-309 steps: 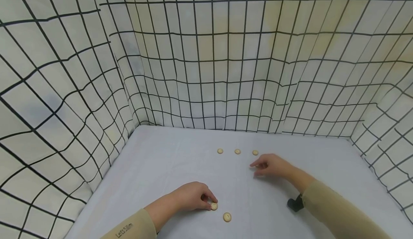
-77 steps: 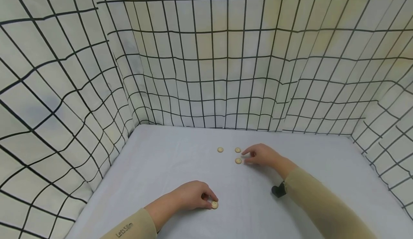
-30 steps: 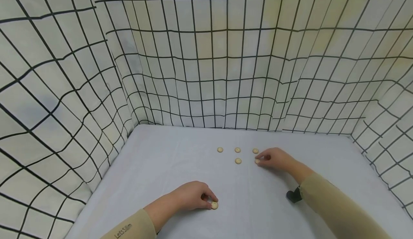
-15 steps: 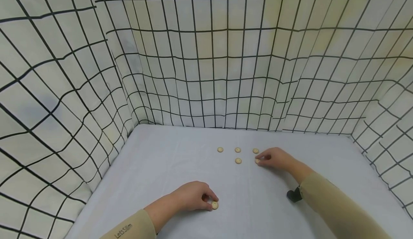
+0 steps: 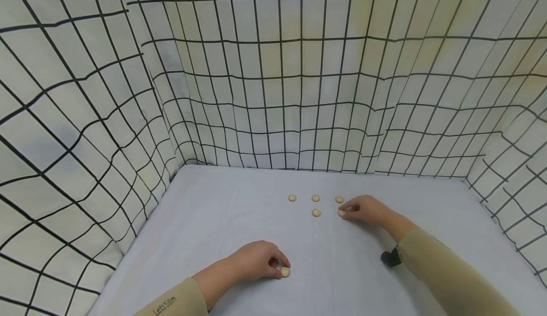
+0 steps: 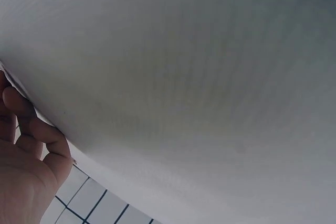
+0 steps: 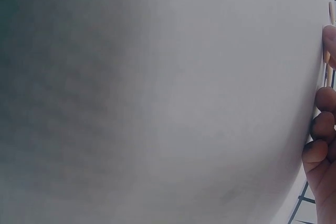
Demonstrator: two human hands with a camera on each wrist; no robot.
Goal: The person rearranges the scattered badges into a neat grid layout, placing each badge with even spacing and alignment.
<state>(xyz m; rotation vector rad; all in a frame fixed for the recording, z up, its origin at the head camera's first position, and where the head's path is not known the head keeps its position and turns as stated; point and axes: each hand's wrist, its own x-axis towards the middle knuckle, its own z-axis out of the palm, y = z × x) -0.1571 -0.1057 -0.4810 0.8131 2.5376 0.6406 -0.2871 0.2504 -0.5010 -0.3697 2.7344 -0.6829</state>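
Risk noted: the small flat buttons could skid on the smooth bench [image 5: 222, 221] cloth under fingertip pressure, spoiling the row spacing. Left hand [image 5: 255, 260], fingers curled, pinched 1 button [image 5: 285, 272] at the bench's near edge. Further right, 3 buttons formed the far row [image 5: 315, 198], with 1 button [image 5: 316, 212] below its middle. Right hand [image 5: 365, 209], fingers bent, held another button [image 5: 341, 213] by its fingertips, just below the row's right end.

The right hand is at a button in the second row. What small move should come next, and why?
Probably let go and draw the right hand back: its button already lies under the top row's right button, level with the middle one. The left hand holds another button.
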